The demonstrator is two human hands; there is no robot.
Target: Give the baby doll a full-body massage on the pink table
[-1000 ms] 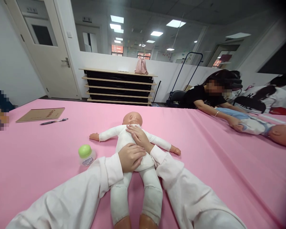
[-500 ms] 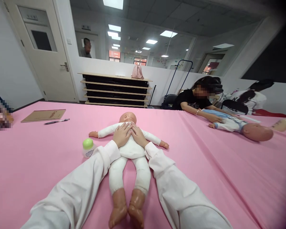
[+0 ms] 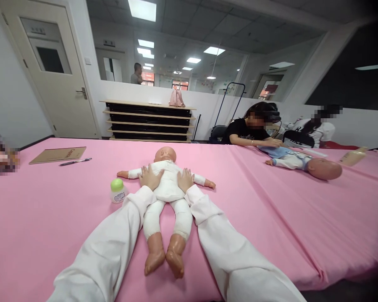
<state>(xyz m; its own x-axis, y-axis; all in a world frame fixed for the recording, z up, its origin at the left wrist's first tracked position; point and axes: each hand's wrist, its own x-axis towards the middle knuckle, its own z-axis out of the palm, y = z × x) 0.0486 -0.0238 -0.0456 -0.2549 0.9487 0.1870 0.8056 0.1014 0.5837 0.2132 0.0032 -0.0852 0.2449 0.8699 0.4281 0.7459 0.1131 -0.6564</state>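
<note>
A baby doll (image 3: 169,184) with a white cloth body lies on its back on the pink tablecloth (image 3: 72,218), feet toward me and head away. On the left side of its chest, near the armpit, rests my left hand (image 3: 151,178), fingers spread and flat. My right hand (image 3: 185,180) lies likewise along the doll's right-hand side as I see it, its fingers apart. The middle of the doll's chest shows between my hands. Just left of my left forearm stands a small jar (image 3: 117,191) with a green lid.
A brown notebook (image 3: 58,154) and a pen (image 3: 75,161) lie at the back left. Across the table on the right, a co-worker (image 3: 253,128) handles another doll (image 3: 323,168) in blue and white. A bottle (image 3: 353,156) lies beyond that doll's head. Behind the table stands a low shelf (image 3: 149,121).
My hands have parted from the middle of the doll's upper chest and slid outward to its two sides. The co-worker's hands have lifted a little. The view has shifted slightly.
</note>
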